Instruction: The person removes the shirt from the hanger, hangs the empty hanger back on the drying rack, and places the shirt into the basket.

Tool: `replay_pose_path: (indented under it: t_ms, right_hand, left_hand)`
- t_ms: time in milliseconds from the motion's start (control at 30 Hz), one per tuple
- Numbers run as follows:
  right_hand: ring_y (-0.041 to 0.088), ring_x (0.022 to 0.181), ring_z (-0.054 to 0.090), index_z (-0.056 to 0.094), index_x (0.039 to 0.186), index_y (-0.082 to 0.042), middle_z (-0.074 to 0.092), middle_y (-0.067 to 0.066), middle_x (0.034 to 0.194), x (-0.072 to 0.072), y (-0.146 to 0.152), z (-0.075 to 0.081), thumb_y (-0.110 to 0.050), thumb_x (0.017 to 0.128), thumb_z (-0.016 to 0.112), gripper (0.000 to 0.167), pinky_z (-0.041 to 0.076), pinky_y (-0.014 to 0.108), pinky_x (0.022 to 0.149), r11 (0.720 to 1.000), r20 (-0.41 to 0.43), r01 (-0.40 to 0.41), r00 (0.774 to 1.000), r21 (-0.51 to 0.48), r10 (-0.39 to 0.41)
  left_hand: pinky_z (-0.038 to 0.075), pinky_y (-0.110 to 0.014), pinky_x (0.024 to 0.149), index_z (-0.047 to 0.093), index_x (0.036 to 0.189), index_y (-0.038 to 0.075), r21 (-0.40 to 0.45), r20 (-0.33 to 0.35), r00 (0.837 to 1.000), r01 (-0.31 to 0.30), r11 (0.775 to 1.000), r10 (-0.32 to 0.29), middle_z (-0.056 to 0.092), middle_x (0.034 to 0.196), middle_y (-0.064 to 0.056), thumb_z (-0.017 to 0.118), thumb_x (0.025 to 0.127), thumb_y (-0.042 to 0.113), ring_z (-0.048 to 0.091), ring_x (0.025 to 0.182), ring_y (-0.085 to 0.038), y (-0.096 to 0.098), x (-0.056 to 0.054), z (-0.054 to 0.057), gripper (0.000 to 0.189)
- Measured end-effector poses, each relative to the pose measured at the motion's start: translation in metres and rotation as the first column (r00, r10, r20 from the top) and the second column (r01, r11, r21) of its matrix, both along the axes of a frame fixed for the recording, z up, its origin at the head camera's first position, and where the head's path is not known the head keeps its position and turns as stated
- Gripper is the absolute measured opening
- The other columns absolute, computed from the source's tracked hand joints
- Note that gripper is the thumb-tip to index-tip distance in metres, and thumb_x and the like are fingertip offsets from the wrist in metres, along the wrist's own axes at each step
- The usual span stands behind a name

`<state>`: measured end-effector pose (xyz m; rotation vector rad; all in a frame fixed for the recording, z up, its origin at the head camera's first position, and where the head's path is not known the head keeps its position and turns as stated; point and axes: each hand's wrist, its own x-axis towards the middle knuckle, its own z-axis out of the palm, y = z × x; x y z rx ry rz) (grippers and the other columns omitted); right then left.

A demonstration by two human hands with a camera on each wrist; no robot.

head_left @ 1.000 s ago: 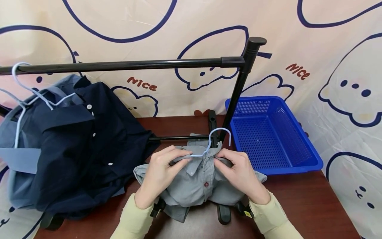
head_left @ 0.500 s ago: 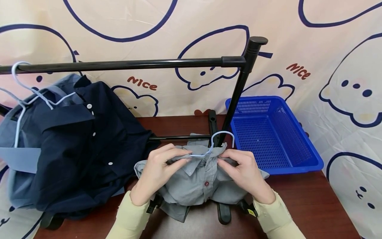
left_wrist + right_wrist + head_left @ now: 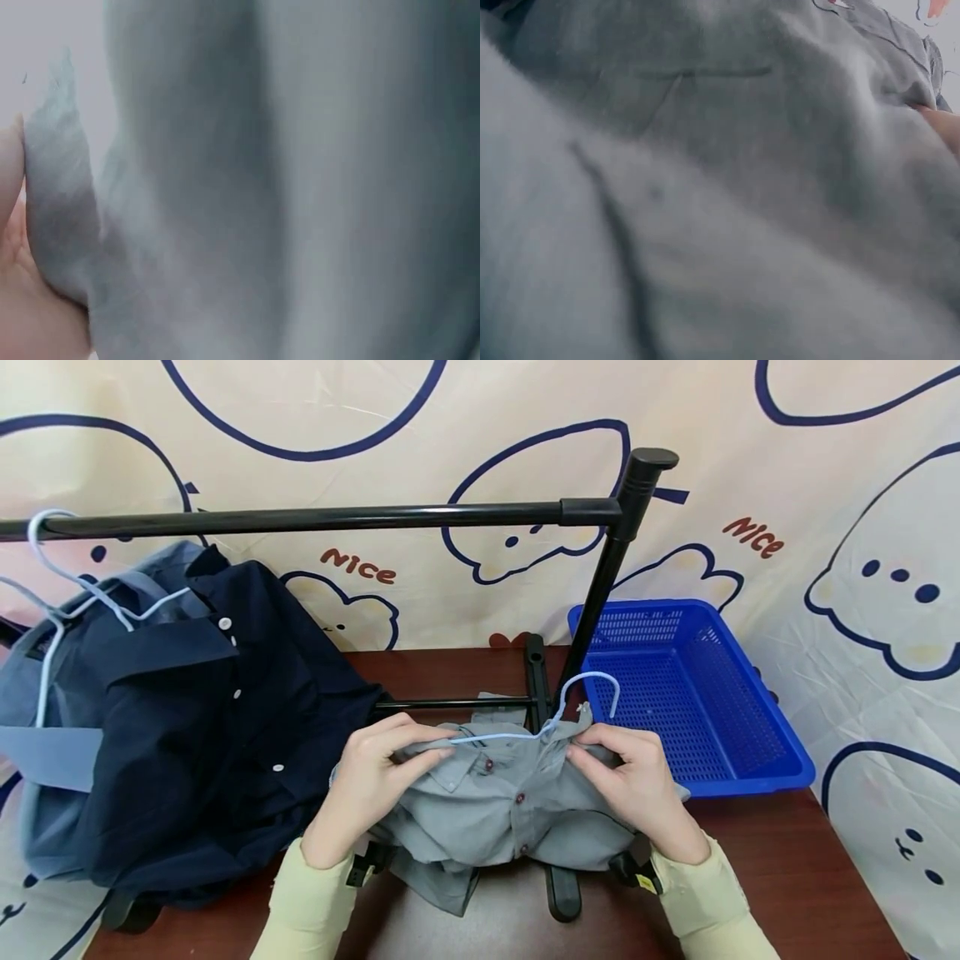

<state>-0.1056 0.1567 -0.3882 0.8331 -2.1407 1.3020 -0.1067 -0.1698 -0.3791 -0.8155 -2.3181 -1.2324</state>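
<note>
Grey cloth, one buttoned shirt (image 3: 487,818): lying bunched over the brown table (image 3: 787,877), before the black rack (image 3: 337,518). From my distant post I am logging the head view first. Collar end is facing the rack; the button row is running from there toward the person. One pale-blue hanger (image 3: 506,736): sitting at the shirt's neck, long axis running left to right, hook pointing away from the person and bending rightward, tip turning down. Right hand (image 3: 633,777): pinching cloth between thumb and fingers, just right of the hook's base. Left hand (image 3: 372,768): pinching neck cloth, thumb close to fingers, where the hanger's arm is meeting the fingertips; whether it is gripping that arm too, I cannot tell. Navy shirt (image 3: 172,693): hanging below the rail at left. Blue basket (image 3: 780,722): standing beyond the right hand.

Left wrist view: blurred grey cloth is filling most of it, skin showing at the left edge.

Right wrist view: creased grey cloth is dominating, skin showing at the right edge.
</note>
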Motion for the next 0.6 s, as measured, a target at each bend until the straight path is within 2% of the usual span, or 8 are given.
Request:
replay_pose_path:
  t_ms: [200, 467, 533, 600]
  right_hand:
    - [0.008, 0.066, 0.063, 0.075, 0.083, -0.015, 0.072, -0.004, 0.081, 0.000, 0.007, -0.002, 0.011, 0.078, 0.080, 0.028, 0.046, 0.021, 0.059, 0.999, 0.031, 0.019, 0.999, -0.028, -0.018]
    - [0.009, 0.066, 0.061, 0.073, 0.084, -0.019, 0.070, -0.008, 0.081, 0.001, 0.008, -0.001, 0.007, 0.083, 0.079, 0.027, 0.046, 0.021, 0.061, 1.000, 0.086, -0.010, 0.996, -0.023, 0.012]
    - [0.008, 0.065, 0.059, 0.073, 0.084, -0.019, 0.069, -0.008, 0.079, 0.001, 0.007, -0.001, 0.007, 0.083, 0.078, 0.027, 0.044, 0.022, 0.060, 1.000, 0.091, -0.009, 0.996, -0.025, 0.011]
    - [0.008, 0.062, 0.056, 0.071, 0.082, -0.018, 0.067, -0.008, 0.076, 0.001, 0.006, -0.002, 0.008, 0.083, 0.078, 0.027, 0.042, 0.022, 0.057, 0.999, 0.087, -0.006, 0.996, -0.032, 0.009]
  left_hand:
    - [0.038, -0.020, 0.054, 0.082, 0.104, 0.015, 0.035, 0.024, 0.999, -0.027, 0.999, 0.026, 0.067, 0.088, 0.012, 0.085, 0.082, 0.004, 0.054, 0.070, -0.005, -0.014, 0.000, -0.002, 0.024]
    - [0.039, -0.020, 0.057, 0.080, 0.098, 0.003, 0.076, 0.014, 1.000, -0.029, 0.997, 0.028, 0.068, 0.084, 0.001, 0.082, 0.078, -0.010, 0.056, 0.071, -0.009, -0.004, 0.010, 0.019, 0.024]
    - [0.039, -0.020, 0.058, 0.080, 0.098, 0.002, 0.084, 0.017, 0.999, -0.029, 0.996, 0.028, 0.068, 0.084, 0.000, 0.082, 0.078, -0.011, 0.057, 0.072, -0.009, -0.002, 0.012, 0.020, 0.024]
    - [0.040, -0.020, 0.058, 0.080, 0.098, 0.004, 0.092, 0.024, 0.999, -0.029, 0.995, 0.027, 0.068, 0.085, 0.001, 0.082, 0.078, -0.010, 0.057, 0.072, -0.009, -0.002, 0.011, 0.017, 0.025]
